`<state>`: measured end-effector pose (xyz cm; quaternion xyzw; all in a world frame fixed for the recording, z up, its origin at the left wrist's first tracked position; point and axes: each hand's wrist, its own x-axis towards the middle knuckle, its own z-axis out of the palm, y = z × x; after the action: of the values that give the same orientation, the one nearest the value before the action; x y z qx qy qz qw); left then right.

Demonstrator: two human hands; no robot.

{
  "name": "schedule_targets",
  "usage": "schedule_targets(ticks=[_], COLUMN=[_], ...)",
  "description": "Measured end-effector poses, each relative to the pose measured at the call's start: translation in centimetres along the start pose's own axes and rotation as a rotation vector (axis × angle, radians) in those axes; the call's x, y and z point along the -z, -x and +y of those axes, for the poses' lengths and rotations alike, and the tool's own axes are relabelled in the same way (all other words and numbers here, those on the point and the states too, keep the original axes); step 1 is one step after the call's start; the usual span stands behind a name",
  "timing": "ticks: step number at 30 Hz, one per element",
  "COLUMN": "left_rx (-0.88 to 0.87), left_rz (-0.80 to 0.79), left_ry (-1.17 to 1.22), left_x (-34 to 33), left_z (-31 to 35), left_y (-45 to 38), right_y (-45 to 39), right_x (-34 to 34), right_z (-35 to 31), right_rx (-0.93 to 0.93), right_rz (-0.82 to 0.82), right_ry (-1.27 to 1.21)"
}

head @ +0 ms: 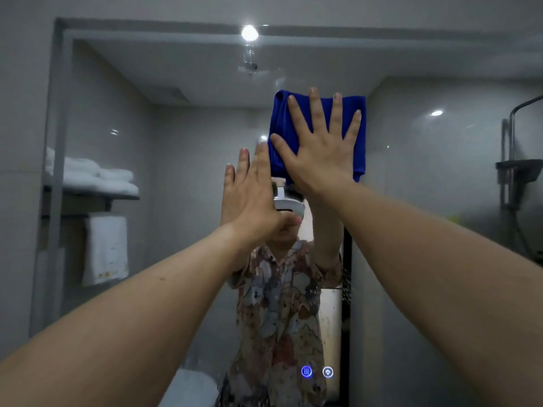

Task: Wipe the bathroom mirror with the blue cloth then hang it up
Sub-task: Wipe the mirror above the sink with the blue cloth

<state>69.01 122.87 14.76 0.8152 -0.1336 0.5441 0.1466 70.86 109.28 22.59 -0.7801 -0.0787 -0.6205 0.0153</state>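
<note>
Head view: the folded square blue microfibre cloth [318, 136] lies flat against the large wall-mounted bathroom mirror [182, 89], high and a little right of centre.
Right hand [321, 151]: fingers straight and spread, palm pressing the cloth onto the glass; nothing curled round it.
Left hand [252, 198]: fingers straight and together, raised at the mirror just left of and below the cloth, grasping nothing; whether it touches the glass cannot be told.
Glass: streaks or droplets show near the top, under the reflected ceiling light [249, 33]; 2 lit round touch buttons [317, 372] sit low on the mirror.
Reflection: stacked white towels [97, 174] on a shelf, a hanging white towel [105, 249], a dark shower fitting [517, 171].
Stage: judged mid-wipe; hanging up not yet done.
Risk: held only by flat pressure, the cloth could slip and drop if the palm eases; a bare left palm could smear the glass; a low stroke could trigger the buttons.
</note>
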Motion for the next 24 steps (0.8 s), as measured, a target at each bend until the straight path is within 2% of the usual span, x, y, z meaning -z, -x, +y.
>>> schedule_targets(ticks=[6,15,24], left_rx=[-0.027,-0.088,-0.057], left_rz=[-0.010,-0.063,-0.054], left_ry=[-0.030,-0.134,-0.178], left_x=[0.2,0.0,-0.2], left_z=[-0.5,-1.2,-0.8], left_y=[0.1,0.0,-0.1], right_y=[6.0,11.3,15.3], right_x=[-1.4,-2.5,-3.0], right_z=[0.9,1.4,3.0], right_rx=[-0.022,-0.184,-0.124], right_rz=[-0.021,-0.028,-0.041], right_ry=[-0.002,-0.020,-0.010])
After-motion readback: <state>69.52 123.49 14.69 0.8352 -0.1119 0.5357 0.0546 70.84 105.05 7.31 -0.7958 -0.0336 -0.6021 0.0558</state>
